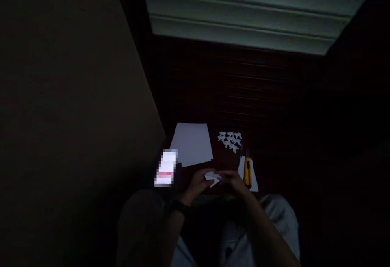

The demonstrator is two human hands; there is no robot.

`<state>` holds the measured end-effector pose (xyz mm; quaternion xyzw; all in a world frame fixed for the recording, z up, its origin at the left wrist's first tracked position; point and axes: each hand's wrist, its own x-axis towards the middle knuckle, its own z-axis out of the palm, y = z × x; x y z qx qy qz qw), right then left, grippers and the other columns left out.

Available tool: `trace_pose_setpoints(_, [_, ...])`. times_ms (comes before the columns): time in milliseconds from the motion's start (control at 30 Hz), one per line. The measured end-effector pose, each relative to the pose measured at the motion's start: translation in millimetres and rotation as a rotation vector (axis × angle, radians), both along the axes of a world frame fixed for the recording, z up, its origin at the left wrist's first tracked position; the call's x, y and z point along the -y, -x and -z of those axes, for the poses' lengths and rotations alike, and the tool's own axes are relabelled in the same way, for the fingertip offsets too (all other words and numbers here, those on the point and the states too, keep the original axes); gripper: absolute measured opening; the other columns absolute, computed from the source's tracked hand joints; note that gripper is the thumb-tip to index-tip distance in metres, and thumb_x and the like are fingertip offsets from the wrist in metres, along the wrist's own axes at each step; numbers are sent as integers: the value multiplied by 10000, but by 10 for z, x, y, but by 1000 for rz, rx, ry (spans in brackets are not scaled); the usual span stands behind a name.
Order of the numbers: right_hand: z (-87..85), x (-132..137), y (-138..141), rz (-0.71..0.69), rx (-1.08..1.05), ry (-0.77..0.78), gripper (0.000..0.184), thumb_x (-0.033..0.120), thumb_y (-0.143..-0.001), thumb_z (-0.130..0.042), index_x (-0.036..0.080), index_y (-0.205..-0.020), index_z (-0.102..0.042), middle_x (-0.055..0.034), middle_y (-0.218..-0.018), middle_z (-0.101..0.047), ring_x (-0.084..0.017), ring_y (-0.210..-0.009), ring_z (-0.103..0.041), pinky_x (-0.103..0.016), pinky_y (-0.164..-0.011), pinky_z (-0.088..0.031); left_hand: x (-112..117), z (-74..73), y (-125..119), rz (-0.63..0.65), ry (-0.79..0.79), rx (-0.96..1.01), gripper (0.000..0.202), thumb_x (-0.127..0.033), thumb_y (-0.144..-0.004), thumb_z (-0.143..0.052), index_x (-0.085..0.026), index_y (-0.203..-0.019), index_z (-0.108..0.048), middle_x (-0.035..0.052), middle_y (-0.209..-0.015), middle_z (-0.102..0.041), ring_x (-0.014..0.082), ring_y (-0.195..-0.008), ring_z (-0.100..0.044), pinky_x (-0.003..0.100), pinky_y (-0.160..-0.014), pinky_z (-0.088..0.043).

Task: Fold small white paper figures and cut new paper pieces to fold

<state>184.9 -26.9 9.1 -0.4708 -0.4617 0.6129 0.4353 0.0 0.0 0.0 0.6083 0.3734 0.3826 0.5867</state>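
Between my two hands is a small folded piece of white paper (211, 176), held above the near edge of a dark table. My left hand (198, 183) grips it from the left, thumb on the near side. From the right, the fingers of my right hand (230, 178) pinch it. Beyond my right hand lies a group of several small folded white paper pieces (230, 140). A yellow utility knife (248, 173) rests on white paper (254, 182) just right of my right hand. The dim light hides the finer folds.
A stack of white paper sheets (191, 143) lies at the table's far left. In front of it, at the left edge, is a lit phone (166, 168), its screen blurred. A wall (91, 96) rises on the left; pale slatted blinds (243, 11) hang ahead.
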Motion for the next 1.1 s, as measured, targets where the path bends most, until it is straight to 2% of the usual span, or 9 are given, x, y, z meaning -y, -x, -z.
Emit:
trace_pose_setpoints(167, [-38, 23, 17, -25, 5, -27, 343, 364, -608, -701, 204, -911, -687, -31, -817, -669, -159, -707, -562, -278, -637, -447, 49, -56, 30, -33, -21, -42, 355, -261, -688, -623, -143, -1022, -634, 86, -1023, -640, 217, -926, -575, 299, -809, -430])
trace_pose_setpoints(333, [-59, 29, 43, -44, 93, -42, 343, 344, -591, -709, 168, -885, -695, -18, -699, -652, -116, -588, -522, -242, -564, -410, 53, -96, -9, -65, -55, -97, 328, -370, -794, -493, -144, -965, -659, 71, -935, -670, 209, -866, -596, 289, -760, -446])
trace_pose_setpoints(467, [-74, 22, 44, -97, 100, -28, 350, 324, -559, -721, 155, -864, -699, -27, -699, -660, -131, -616, -549, -254, -599, -422, 31, -34, -21, -97, -103, -107, 298, -331, -770, -538, -152, -980, -650, 79, -991, -655, 198, -905, -590, 281, -795, -440])
trace_pose_setpoints(600, [-88, -6, 15, -179, 111, -14, 331, 314, -542, -724, 156, -833, -706, -45, -739, -675, -172, -694, -583, -295, -678, -443, 20, 18, -14, -78, -108, -130, 281, -300, -757, -554, -151, -973, -655, 83, -952, -668, 193, -872, -607, 280, -776, -453])
trace_pose_setpoints(900, [-165, -43, -7, -312, 118, -85, 288, 352, -557, -724, 165, -776, -711, -52, -813, -676, -180, -727, -592, -305, -703, -450, 53, -50, -27, 3, -183, -225, 250, -295, -765, -535, -159, -916, -681, 60, -866, -689, 188, -814, -620, 263, -731, -456])
trace_pose_setpoints(1000, [-148, -35, 3, -294, 132, -123, 255, 351, -572, -720, 168, -750, -712, -50, -802, -672, -170, -715, -586, -283, -677, -444, 46, -21, -28, -18, -175, -209, 261, -305, -763, -541, -157, -929, -677, 66, -869, -689, 189, -810, -621, 267, -730, -460])
trace_pose_setpoints(1100, [-91, -26, 39, -211, 143, -132, 241, 361, -597, -705, 166, -737, -708, -35, -732, -656, -142, -625, -560, -252, -587, -427, 32, 15, -32, -49, -139, -176, 268, -306, -756, -547, -147, -930, -676, 78, -887, -687, 190, -806, -624, 267, -721, -470])
